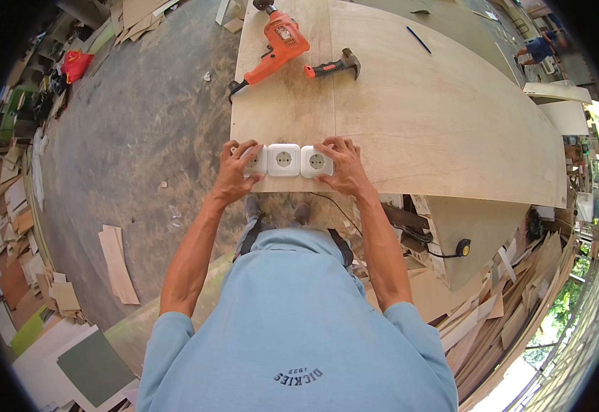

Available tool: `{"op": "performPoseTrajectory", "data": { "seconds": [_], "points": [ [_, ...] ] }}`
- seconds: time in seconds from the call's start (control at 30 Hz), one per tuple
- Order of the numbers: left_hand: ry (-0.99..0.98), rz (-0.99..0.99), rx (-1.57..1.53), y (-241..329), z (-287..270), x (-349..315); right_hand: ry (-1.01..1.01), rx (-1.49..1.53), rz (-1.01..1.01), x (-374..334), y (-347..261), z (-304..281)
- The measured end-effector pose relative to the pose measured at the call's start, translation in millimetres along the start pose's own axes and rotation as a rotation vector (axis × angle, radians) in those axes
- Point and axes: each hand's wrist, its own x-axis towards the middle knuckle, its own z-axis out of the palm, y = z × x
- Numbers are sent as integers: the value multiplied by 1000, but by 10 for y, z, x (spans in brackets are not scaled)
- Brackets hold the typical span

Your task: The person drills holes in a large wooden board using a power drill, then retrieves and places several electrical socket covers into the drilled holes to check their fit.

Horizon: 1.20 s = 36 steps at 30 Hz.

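Note:
Three white wall sockets lie side by side in a row near the front edge of a plywood table. My left hand (234, 170) grips the left socket (254, 161) by its top and bottom edges, thumb below and fingers above. In the same way my right hand (344, 167) holds the right socket (316, 162). Between them sits the middle socket (284, 160), touched by neither hand. The left and middle sockets look pressed together, while a thin gap shows before the right one.
On the plywood table (443, 123) lie an orange power drill (279, 48), a claw hammer (334, 67) and a dark pencil (419, 40). A tape measure (462, 248) is below the table's right front. Wood offcuts (118, 264) lie on the floor. Another person (538, 49) is far right.

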Motion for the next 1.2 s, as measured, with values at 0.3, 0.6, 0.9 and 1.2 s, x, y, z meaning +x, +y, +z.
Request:
{"op": "performPoseTrajectory", "data": {
  "seconds": [0.3, 0.6, 0.9, 1.2],
  "points": [
    [-177, -68, 173, 314, -109, 215, -12, -51, -34, 59, 87, 25],
    [-130, -19, 109, 142, -48, 221, -10, -26, -33, 62, 121, 34],
    [-40, 4, 109, 133, 81, 83, 13, -51, -34, 41, 53, 15],
    [68, -9, -47, 111, 194, 22, 77, -40, -44, 8, 53, 79]
  ]
}}
